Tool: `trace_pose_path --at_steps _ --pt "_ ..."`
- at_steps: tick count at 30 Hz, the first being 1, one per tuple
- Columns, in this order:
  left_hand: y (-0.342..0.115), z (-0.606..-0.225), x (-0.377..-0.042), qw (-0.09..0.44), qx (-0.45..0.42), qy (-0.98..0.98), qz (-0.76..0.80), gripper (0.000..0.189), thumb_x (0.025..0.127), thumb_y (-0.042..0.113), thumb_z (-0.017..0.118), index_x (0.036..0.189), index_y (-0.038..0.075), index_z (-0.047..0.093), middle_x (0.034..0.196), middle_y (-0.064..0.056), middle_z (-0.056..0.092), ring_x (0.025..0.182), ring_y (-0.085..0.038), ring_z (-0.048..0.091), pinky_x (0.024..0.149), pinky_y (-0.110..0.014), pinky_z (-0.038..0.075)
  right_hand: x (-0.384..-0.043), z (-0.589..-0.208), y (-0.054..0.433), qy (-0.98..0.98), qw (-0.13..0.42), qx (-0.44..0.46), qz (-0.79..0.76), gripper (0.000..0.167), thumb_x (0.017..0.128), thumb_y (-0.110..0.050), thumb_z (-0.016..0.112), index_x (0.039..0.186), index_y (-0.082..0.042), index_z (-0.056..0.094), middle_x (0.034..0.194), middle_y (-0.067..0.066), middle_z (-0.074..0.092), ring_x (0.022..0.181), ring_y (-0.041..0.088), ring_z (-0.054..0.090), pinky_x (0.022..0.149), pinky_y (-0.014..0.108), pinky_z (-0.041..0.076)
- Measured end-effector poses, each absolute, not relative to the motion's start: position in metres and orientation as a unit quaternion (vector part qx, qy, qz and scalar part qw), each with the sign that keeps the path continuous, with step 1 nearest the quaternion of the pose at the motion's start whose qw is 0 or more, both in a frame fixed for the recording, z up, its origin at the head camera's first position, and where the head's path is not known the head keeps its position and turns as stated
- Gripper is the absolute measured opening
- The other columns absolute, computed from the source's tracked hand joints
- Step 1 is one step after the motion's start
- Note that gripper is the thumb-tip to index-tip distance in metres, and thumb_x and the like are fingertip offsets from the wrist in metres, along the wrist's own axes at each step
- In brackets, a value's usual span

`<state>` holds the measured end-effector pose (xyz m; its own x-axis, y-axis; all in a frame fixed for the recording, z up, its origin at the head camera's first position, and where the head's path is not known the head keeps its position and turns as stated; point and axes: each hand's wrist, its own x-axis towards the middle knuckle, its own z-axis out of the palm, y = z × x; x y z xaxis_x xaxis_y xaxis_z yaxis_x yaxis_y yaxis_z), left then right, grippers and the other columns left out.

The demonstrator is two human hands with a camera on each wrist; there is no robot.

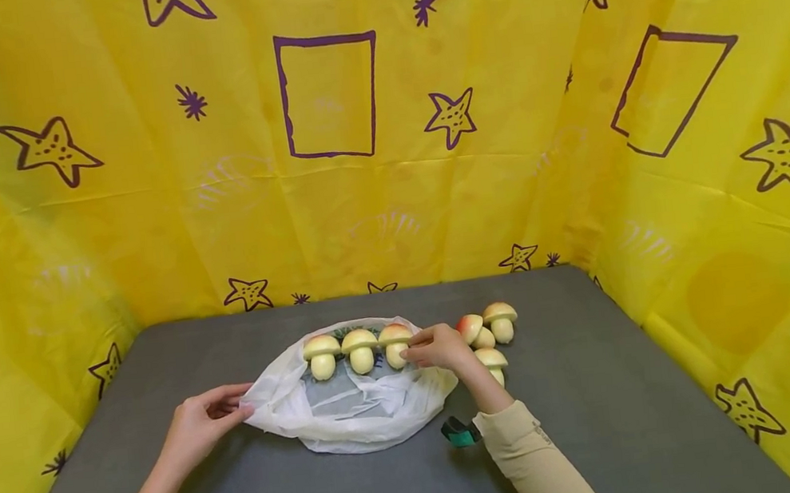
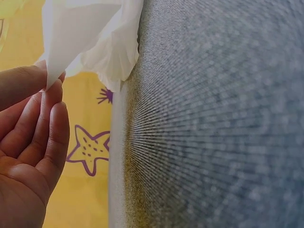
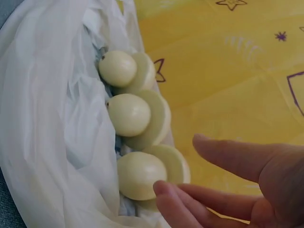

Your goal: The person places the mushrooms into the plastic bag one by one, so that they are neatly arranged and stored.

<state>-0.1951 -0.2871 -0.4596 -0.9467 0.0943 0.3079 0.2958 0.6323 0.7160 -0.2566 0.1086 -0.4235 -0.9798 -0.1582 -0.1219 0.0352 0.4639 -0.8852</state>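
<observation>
A white plastic bag [image 1: 342, 433] lies spread on the grey table with its mouth open. Three toy mushrooms stand in a row at the back of that opening: a left one [image 1: 322, 359], a middle one [image 1: 360, 353] and a right one [image 1: 395, 351] with a reddish cap. Between thumb and fingertips, my left hand [image 1: 204, 421] pinches the left corner of the bag; the left wrist view shows the white film [image 2: 80, 33] in that pinch. My right hand [image 1: 442, 347] is beside the right mushroom [image 3: 142, 175], fingertips at its stem and thumb spread away from it.
Right of the bag, more toy mushrooms lie close together: a red-capped one [image 1: 472, 328], an upright one [image 1: 500, 322] and one [image 1: 492, 361] partly behind my right forearm. Yellow patterned cloth [image 1: 342, 228] hangs behind the table and along both sides.
</observation>
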Motion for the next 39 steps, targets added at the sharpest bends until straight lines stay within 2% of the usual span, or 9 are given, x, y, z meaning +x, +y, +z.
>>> trace_pose_path --at_steps 5,12,18,28,39 --pt "-0.287 -0.460 -0.195 0.129 -0.114 -0.894 -0.413 0.033 0.077 0.022 0.079 0.107 0.011 0.072 0.086 -0.005 0.072 0.071 0.001 0.061 0.062 -0.015 0.050 -0.251 -0.417 0.114 0.835 0.094 -0.076 -0.537 0.042 0.084 -0.020 0.073 0.115 0.007 0.064 0.103 0.019 0.069 0.091 0.034 0.068 0.076 0.037 0.057" --pt "-0.287 -0.461 -0.193 0.127 -0.109 -0.895 -0.414 0.033 0.077 0.021 0.079 0.107 0.010 0.072 0.086 -0.005 0.072 0.070 0.001 0.061 0.061 -0.016 0.050 -0.240 -0.404 0.126 0.841 0.088 -0.103 -0.523 0.041 0.086 -0.022 0.070 0.117 0.004 0.063 0.104 0.017 0.070 0.092 0.029 0.068 0.077 0.035 0.056" --pt "-0.286 -0.460 -0.193 0.128 -0.109 -0.896 -0.412 0.031 0.078 0.020 0.078 0.106 0.010 0.071 0.085 -0.005 0.071 0.069 0.001 0.061 0.061 -0.016 0.050 -0.234 -0.395 0.141 0.838 0.092 -0.097 -0.528 0.043 0.088 -0.026 0.068 0.119 0.004 0.063 0.106 0.016 0.069 0.094 0.025 0.068 0.080 0.036 0.056" --pt "-0.285 -0.460 -0.192 0.131 -0.112 -0.893 -0.416 0.030 0.078 0.018 0.078 0.106 0.008 0.072 0.084 -0.006 0.072 0.069 0.001 0.061 0.061 -0.016 0.050 -0.227 -0.390 0.165 0.833 0.078 -0.109 -0.537 0.043 0.090 -0.024 0.066 0.120 0.007 0.060 0.110 0.020 0.066 0.096 0.028 0.067 0.085 0.046 0.053" --pt "-0.284 -0.459 -0.192 0.131 -0.113 -0.896 -0.410 0.030 0.078 0.019 0.078 0.106 0.009 0.072 0.084 -0.005 0.071 0.069 0.001 0.061 0.061 -0.016 0.050 -0.219 -0.389 0.187 0.833 0.064 -0.085 -0.542 0.043 0.089 -0.024 0.068 0.119 0.005 0.061 0.110 0.020 0.066 0.097 0.029 0.067 0.085 0.043 0.054"
